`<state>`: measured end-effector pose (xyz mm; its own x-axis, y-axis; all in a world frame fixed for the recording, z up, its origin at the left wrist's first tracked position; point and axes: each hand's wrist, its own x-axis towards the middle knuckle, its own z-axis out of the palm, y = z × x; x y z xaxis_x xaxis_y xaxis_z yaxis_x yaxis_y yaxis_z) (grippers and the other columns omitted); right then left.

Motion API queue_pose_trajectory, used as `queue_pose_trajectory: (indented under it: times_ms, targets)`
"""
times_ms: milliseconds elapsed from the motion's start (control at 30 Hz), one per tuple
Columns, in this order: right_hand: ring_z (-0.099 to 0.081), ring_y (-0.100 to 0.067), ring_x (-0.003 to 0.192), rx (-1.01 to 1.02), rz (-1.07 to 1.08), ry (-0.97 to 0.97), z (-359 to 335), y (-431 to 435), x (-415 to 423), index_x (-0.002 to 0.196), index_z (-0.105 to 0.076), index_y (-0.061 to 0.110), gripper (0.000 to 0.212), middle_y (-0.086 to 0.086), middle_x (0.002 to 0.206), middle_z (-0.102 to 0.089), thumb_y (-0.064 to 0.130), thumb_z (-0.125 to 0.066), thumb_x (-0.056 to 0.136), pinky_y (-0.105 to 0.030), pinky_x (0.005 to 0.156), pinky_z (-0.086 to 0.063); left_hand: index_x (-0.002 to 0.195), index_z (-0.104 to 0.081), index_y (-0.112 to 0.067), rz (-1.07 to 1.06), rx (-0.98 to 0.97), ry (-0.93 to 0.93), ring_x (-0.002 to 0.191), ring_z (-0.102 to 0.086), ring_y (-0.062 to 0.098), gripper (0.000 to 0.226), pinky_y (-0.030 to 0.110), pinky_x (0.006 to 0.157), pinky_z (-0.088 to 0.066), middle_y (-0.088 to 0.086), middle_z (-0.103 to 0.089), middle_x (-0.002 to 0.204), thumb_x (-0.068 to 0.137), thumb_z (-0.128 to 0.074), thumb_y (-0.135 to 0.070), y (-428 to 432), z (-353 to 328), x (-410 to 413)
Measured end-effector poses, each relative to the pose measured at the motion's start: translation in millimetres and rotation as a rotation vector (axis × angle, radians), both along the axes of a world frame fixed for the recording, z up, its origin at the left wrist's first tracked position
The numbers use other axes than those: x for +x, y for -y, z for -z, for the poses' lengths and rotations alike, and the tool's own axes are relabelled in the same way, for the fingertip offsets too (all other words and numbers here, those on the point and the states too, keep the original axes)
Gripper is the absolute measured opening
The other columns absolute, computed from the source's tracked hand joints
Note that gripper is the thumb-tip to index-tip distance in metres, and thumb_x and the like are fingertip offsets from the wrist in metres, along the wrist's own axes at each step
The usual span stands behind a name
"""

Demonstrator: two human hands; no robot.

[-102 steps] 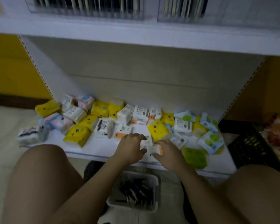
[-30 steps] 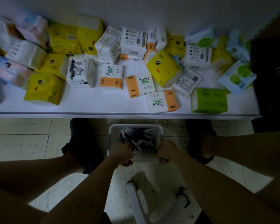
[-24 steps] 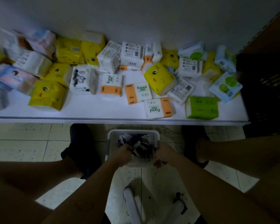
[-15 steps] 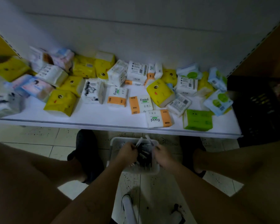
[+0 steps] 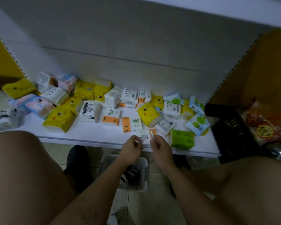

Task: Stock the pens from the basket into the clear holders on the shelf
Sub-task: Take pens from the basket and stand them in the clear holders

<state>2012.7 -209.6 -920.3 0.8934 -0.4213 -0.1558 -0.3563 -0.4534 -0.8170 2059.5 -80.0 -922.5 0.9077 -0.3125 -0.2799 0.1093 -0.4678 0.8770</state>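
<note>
Pens (image 5: 131,175): dark heap in pale basket (image 5: 143,169) on floor, betw. the knees. Left hand (image 5: 131,151) pinches a light pen (image 5: 139,141), fingers curled. Right hand (image 5: 161,149) pinches a second pen (image 5: 151,134), end pointing up. Both hands held over basket, at front edge of white shelf (image 5: 88,132). Shelf carries tissue packs (image 5: 58,120), incl. green pack (image 5: 182,140) just beside right hand. Black crate (image 5: 230,132) at shelf's right end.

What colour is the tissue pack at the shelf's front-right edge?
The soft rectangular tissue pack is bright green; head view.
</note>
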Motion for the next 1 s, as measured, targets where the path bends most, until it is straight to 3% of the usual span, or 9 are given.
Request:
queue_pose_trajectory:
  times_ms: [167,267,333,367,500,600,733,833,1000]
  targets:
    - [-0.059,-0.01,0.074,0.034,0.044,0.171,-42.3,9.7,-4.5,0.104,-0.066,0.018,0.019,0.002,0.081,-0.064,0.032,-0.055,0.096,-0.028,0.065,-0.044,0.093,-0.061,-0.016,-0.012,-0.153,0.171,0.061,-0.058,0.016,0.017,0.016,0.053,-0.04,0.003,-0.065,0.072,0.097,-0.054,-0.031,15.6,-46.7,6.1]
    - [-0.059,-0.008,0.067,0.057,0.048,0.257,-69.8,17.5,-5.1,0.092,-0.066,0.02,0.014,0.002,0.073,-0.062,0.029,-0.057,0.096,-0.032,0.066,-0.049,0.092,-0.064,-0.013,0.005,-0.191,0.222,0.066,-0.056,0.014,0.021,0.022,0.059,-0.042,0.003,-0.061,0.076,0.097,-0.054,-0.032,24.9,-70.3,10.5]
    - [-0.058,-0.001,0.071,0.002,0.045,0.307,-90.5,24.9,-4.3,0.085,-0.066,0.019,0.015,0.002,0.077,-0.063,0.025,-0.058,0.096,-0.02,0.067,-0.046,0.095,-0.066,-0.009,0.012,-0.212,0.258,0.075,-0.058,0.016,0.02,0.027,0.064,-0.043,0.003,-0.063,0.083,0.096,-0.056,-0.027,31.2,-89.3,12.4]
    - [-0.059,-0.001,0.076,-0.024,0.05,0.329,-101.0,29.0,-3.5,0.088,-0.068,0.02,0.014,0.002,0.082,-0.064,0.025,-0.058,0.096,-0.016,0.069,-0.045,0.095,-0.066,-0.009,0.02,-0.22,0.272,0.079,-0.059,0.017,0.018,0.029,0.068,-0.045,0.005,-0.064,0.086,0.096,-0.057,-0.025,33.9,-99.6,12.8]
    - [-0.061,-0.008,0.083,-0.057,-0.007,0.443,-149.6,39.2,-2.9,0.103,-0.072,0.016,0.016,0.008,0.086,-0.065,0.02,-0.058,0.096,-0.029,0.075,-0.052,0.104,-0.067,-0.013,0.047,-0.296,0.345,0.082,-0.064,0.018,0.016,0.036,0.078,-0.053,0.004,-0.068,0.087,0.095,-0.058,-0.022,41.9,-146.6,16.6]
    - [-0.06,0.001,0.078,-0.062,-0.02,0.524,-192.7,41.3,-4.2,0.097,-0.064,0.024,0.013,0.009,0.085,-0.065,0.012,-0.06,0.094,-0.011,0.07,-0.046,0.108,-0.065,-0.016,0.053,-0.338,0.394,0.075,-0.067,0.012,0.015,0.036,0.075,-0.056,0.0,-0.067,0.087,0.094,-0.059,-0.018,46.9,-191.1,17.7]
    - [-0.066,-0.015,0.086,-0.002,-0.046,0.607,-242.5,48.3,-4.9,0.109,-0.059,0.026,0.023,0.003,0.092,-0.065,0.013,-0.065,0.09,-0.033,0.081,-0.054,0.117,-0.058,-0.026,0.146,-0.478,0.525,0.072,-0.069,0.01,0.029,0.036,0.073,-0.056,0.005,-0.061,0.089,0.094,-0.058,-0.008,48.5,-253.0,7.4]
    - [-0.065,-0.016,0.083,-0.013,-0.102,0.684,-277.5,55.2,-11.5,0.135,-0.045,0.034,0.05,-0.005,0.089,-0.06,0.014,-0.063,0.092,-0.03,0.077,-0.054,0.114,-0.06,-0.034,0.176,-0.462,0.672,0.078,-0.069,0.015,0.032,0.036,0.074,-0.058,0.006,-0.065,0.089,0.092,-0.061,-0.01,46.7,-291.2,2.8]
    - [-0.064,-0.01,0.075,-0.052,-0.123,0.792,-327.4,63.0,-16.2,0.116,-0.056,0.045,0.043,0.003,0.085,-0.057,0.013,-0.067,0.089,-0.04,0.075,-0.055,0.11,-0.063,-0.032,0.183,-0.383,0.845,0.078,-0.067,0.011,0.029,0.037,0.076,-0.057,-0.001,-0.07,0.084,0.088,-0.068,-0.016,49.5,-343.5,5.9]
